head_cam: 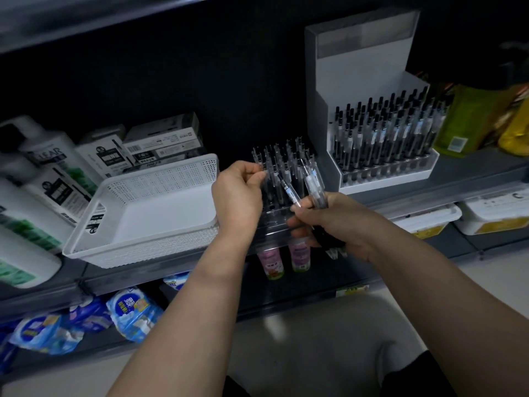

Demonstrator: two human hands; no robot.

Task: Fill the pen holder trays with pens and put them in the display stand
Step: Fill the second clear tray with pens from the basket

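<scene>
On the shelf edge in front of you, a clear pen holder tray (282,216) stands partly filled, with the white display stand (363,90) just to its right and a little farther back. Your left hand (237,196) is pinched closed at the left side of the tray, fingertips on the top of a pen or the tray's edge; blur keeps me from saying which. It looks placed there to steady the tray or seat a pen. Your right hand (332,224) is clenched around a bundle of pens (313,193), tips up, with one pen (289,189) fanned out toward the tray, likely so your other hand can take it next.

Counting: one clear tray in hand, one stand, and one filled tray (383,170) already sitting in the stand's lower step, its upper step bare. The pens in the clear tray are too many and too blurred to count; the same goes for your bundle, though at least four show. To the left sits one white perforated basket (143,213), empty, with pen boxes (163,144) behind it, probably your supply. My guess is that the filling is well along, with the tray's near rows open.
</scene>
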